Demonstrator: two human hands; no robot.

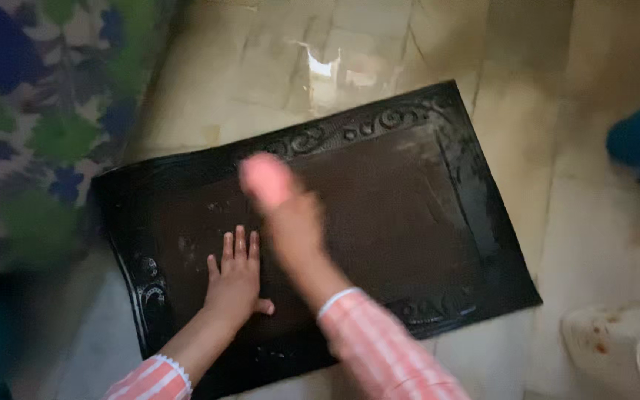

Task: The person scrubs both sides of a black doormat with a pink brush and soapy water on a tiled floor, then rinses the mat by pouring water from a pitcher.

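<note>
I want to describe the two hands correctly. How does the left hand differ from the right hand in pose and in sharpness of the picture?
The left hand lies flat on the dark mat, fingers spread and pointing away; the right hand is raised above the mat. The left hand is sharp, while the right hand is blurred, so its fingers cannot be told apart. Both come out of pink striped sleeves, and neither holds anything that can be seen.

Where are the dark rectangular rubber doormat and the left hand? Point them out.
Dark rectangular rubber doormat (409,215), head view: its plain brown centre panel.
Left hand (235,281), head view: back of the hand, flat on the mat.
</note>
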